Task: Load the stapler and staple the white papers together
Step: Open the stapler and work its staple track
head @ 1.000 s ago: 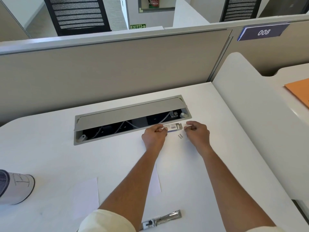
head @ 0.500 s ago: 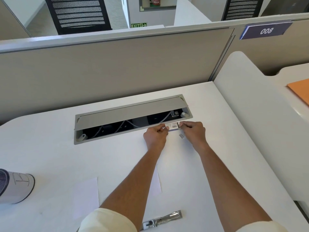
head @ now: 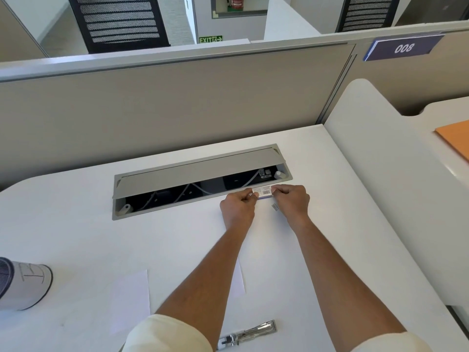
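A small staple box [head: 263, 192] with a barcode label is pinched at its two ends between my left hand [head: 238, 209] and my right hand [head: 291, 201], far out on the white desk beside the cable tray. A short strip of staples [head: 274, 206] lies loose on the desk just below the box. The metal stapler [head: 250, 334] lies open near the desk's front edge, between my forearms. White papers [head: 132, 293] lie flat at front left, partly under my left forearm.
An open grey cable tray [head: 193, 174] with wires is set into the desk, right behind the box. A grey cylindrical container [head: 24, 285] lies at the left edge. Partition walls close the back. An orange folder [head: 454, 138] lies on the neighbouring desk.
My right hand has moved left onto the box's right end, closing the gap; both hands now pinch the box. The loose staples stay on the desk.
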A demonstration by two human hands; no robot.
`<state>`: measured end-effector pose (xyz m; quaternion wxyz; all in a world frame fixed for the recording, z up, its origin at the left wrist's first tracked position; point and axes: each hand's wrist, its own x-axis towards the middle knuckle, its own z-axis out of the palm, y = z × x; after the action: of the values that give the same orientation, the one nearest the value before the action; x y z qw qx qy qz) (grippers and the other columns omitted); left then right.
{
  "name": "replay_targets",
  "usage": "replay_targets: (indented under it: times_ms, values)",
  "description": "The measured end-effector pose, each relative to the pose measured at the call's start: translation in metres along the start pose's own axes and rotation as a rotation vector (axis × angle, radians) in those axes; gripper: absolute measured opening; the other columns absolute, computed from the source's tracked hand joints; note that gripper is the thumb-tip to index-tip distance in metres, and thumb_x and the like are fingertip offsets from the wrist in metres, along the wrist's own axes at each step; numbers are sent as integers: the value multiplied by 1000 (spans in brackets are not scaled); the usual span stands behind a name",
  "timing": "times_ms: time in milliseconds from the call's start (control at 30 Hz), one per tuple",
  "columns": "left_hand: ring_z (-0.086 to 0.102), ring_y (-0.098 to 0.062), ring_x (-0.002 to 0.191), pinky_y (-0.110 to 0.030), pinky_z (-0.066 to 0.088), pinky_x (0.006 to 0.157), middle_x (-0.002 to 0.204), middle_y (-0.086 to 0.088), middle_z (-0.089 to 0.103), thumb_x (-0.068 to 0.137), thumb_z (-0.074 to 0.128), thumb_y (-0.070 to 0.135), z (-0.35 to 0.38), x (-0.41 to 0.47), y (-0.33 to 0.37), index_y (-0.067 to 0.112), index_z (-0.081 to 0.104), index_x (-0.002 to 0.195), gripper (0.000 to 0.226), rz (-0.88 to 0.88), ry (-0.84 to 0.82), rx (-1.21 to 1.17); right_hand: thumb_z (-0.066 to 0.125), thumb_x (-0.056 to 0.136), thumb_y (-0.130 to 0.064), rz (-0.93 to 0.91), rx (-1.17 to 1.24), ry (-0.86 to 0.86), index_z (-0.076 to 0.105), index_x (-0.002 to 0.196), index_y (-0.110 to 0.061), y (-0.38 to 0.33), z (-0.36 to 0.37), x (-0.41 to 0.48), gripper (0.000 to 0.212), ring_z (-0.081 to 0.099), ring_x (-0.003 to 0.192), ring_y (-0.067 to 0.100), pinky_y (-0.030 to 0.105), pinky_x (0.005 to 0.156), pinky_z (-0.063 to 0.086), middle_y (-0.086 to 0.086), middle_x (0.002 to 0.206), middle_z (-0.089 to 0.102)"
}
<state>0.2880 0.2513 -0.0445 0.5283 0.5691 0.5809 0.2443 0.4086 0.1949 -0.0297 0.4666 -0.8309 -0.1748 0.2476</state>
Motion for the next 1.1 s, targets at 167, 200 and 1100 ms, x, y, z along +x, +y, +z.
replay_targets:
  times_ms: [167,200,1100]
  values:
    - [61,-11,79,-15,42,77,79,10,73,92,74,29,-1,0,5,16,76,120,31,5,-18,19,63,96,-9,-28,-80,-79,77,112,-8,1,-8,0,22,64,76,7,-3,55,39,6,95,73]
    - [63,-12,78,-15,43,76,73,13,69,92,74,31,-1,1,5,16,75,121,33,5,-26,8,63,96,-10,-46,-90,-82,77,112,-10,3,-10,-1,22,68,86,14,0,65,44,3,94,73]
    - [68,5,79,-20,56,80,84,11,77,93,73,30,-120,-141,-23,21,79,101,14,247,-132,92,68,93,-6,-411,-118,75,69,91,-10,18,-39,-115,5,63,75,12,2,66,42,-3,85,70]
